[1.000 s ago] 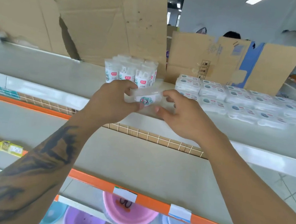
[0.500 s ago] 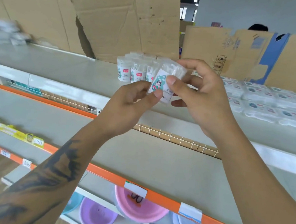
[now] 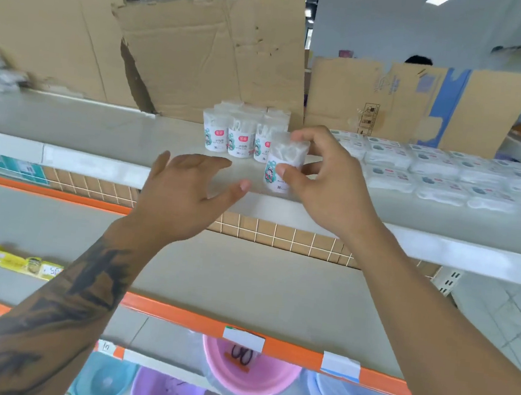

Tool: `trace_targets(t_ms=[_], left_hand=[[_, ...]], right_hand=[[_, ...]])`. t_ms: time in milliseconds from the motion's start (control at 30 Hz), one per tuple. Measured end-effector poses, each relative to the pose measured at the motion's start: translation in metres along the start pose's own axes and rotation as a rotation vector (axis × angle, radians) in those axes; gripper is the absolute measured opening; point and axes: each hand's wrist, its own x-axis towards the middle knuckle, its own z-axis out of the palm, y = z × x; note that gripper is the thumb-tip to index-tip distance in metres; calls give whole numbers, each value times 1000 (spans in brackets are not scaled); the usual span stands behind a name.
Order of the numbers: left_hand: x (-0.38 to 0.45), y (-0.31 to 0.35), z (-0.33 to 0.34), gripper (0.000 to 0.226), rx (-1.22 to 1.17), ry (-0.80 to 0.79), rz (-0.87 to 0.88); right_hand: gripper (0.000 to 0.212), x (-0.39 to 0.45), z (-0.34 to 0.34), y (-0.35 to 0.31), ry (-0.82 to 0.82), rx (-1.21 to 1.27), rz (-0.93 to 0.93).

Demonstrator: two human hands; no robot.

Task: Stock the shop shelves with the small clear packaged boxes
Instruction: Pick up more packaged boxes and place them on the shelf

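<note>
My right hand pinches a small clear box with a cartoon label, holding it upright at the front of the top shelf. It stands just in front and to the right of a cluster of the same clear boxes. My left hand hovers to the left of the held box with fingers spread, holding nothing and apart from it.
Flat white packs lie in rows to the right on the same shelf. Cardboard sheets stand along its back. A bare middle shelf lies below, with plastic basins under it. A person's head shows behind the cardboard.
My left hand has let go of the box and pulled back to the left. My right hand has turned the box upright and lowered it toward the shelf front.
</note>
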Motion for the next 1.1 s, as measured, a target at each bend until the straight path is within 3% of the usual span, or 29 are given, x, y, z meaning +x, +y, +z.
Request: trace_targets(t_ms=[233, 433, 633, 900, 1100], left_hand=[[8, -75, -10, 90, 33, -58, -31], [-3, -102, 16, 61, -13, 210, 155], [-1, -107, 29, 56, -70, 361, 203], [-1, -113, 33, 57, -96, 373, 232], [-2, -111, 32, 58, -85, 357, 225]], right_hand=[[38, 30, 44, -4, 3, -205, 87], [50, 37, 62, -1, 44, -321, 176], [52, 42, 74, 1, 87, -407, 226], [54, 42, 76, -1, 40, -361, 282], [75, 38, 77, -2, 50, -392, 314]])
